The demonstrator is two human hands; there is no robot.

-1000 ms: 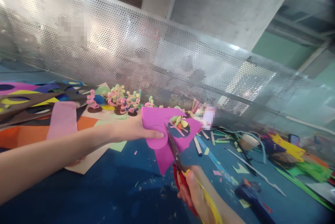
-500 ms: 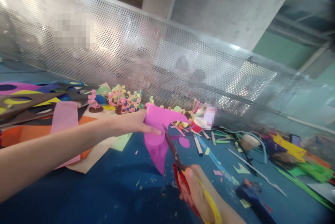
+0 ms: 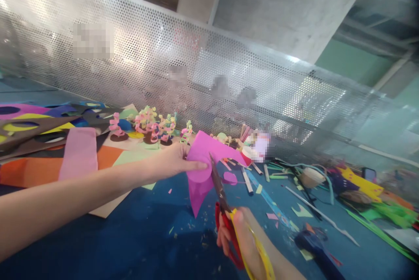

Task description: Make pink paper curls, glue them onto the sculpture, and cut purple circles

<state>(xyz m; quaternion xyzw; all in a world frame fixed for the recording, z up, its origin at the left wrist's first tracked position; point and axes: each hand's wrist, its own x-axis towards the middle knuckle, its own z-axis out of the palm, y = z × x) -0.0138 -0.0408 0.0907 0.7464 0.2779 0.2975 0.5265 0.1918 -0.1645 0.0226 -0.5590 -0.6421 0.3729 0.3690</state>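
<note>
My left hand (image 3: 183,160) pinches a sheet of magenta paper (image 3: 203,144), thumb in front and fingers mostly hidden behind it. A rounded outline is partly cut in the sheet, and a pointed flap hangs below the thumb. My right hand (image 3: 244,234) grips scissors (image 3: 220,190) with one red and one yellow handle. Their dark blades reach up to the cut edge beside my left thumb, at the right side of the rounded part. A small magenta oval (image 3: 230,178) is just right of the blades.
Coloured sheets (image 3: 29,164) with cut-out holes pile up at the left. Curled paper figures (image 3: 147,125) stand behind my left hand. Paper strips and scraps, a blue tool-like object (image 3: 317,249) and a phone (image 3: 369,174) lie at the right. A perforated metal screen (image 3: 137,48) runs behind the table.
My left hand has shifted slightly right with the magenta paper, which has turned a little. The scissors stay at the cut, and their handles have moved slightly.
</note>
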